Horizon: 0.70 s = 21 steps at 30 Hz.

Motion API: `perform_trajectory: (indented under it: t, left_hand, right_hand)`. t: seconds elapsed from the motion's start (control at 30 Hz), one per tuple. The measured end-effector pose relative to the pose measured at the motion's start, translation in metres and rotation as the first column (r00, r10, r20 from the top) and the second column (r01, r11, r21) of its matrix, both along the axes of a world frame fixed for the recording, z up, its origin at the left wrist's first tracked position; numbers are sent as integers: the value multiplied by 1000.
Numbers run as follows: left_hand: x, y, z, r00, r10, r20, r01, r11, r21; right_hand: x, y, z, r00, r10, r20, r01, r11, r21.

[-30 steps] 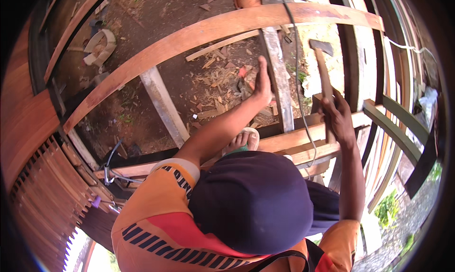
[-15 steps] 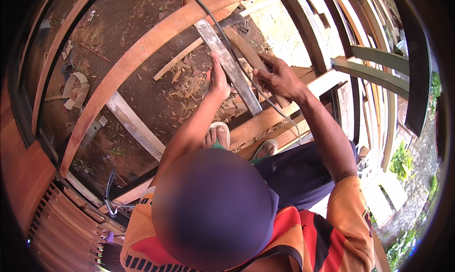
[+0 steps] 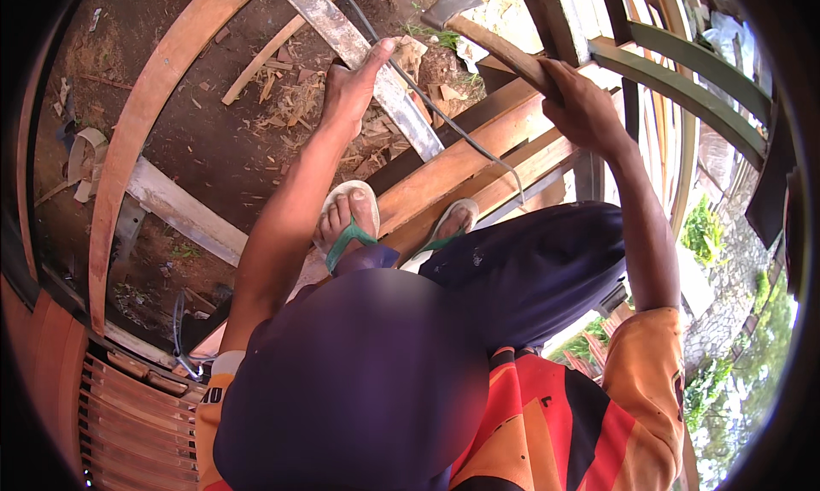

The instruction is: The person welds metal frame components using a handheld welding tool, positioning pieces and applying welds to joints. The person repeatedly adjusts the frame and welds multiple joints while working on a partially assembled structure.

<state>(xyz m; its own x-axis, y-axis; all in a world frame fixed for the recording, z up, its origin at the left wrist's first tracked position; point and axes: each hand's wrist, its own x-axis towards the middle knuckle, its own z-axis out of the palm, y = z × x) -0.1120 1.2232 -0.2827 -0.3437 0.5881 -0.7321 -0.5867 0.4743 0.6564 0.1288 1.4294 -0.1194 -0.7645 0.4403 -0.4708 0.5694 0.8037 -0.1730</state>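
Observation:
My right hand [image 3: 585,106] is closed round the wooden handle of an axe [image 3: 500,47], whose dark flared metal head points away to the upper left. The axe is held apart from the pale, worn plank [image 3: 389,98] to its left. On that plank's left edge my left hand [image 3: 348,94] is closed, thumb on top and the other fingers mostly hidden. A dark cable [image 3: 440,115] runs along the plank and passes close by my left thumb.
My sandalled feet [image 3: 348,217] rest by reddish beams [image 3: 478,158]. A long curved timber [image 3: 141,106] crosses the left, with another pale plank [image 3: 188,209] below it. Wood chips [image 3: 286,102] litter the dirt. Green-grey rails [image 3: 683,89] stand at right; slatted wood [image 3: 137,414] lies lower left.
My right hand has swung the axe right, away from the plank. My left hand, earlier upright with straight fingers beside the plank, now grips its edge. The whole view has shifted.

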Motion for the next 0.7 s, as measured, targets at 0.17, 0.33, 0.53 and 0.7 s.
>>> perform_trajectory:
  t: [0.17,0.33,0.53,0.7]
  left_hand:
    - [-15,0,16,986,-163,23,164,986,-34]
    - [-7,1,13,994,-84,-74,84,996,-6]
    - [-3,6,14,990,-135,-38,135,991,-4]
    - [-6,-12,10,994,-113,-1,112,983,148]
  right_hand:
    - [-95,14,-52,804,278,526,-373,924,81]
    - [-112,30,-108,684,513,519,-579,814,-42]
    - [-109,30,-108,611,687,393,-709,696,-113]
    - [-95,46,-91,878,283,387,-331,941,64]
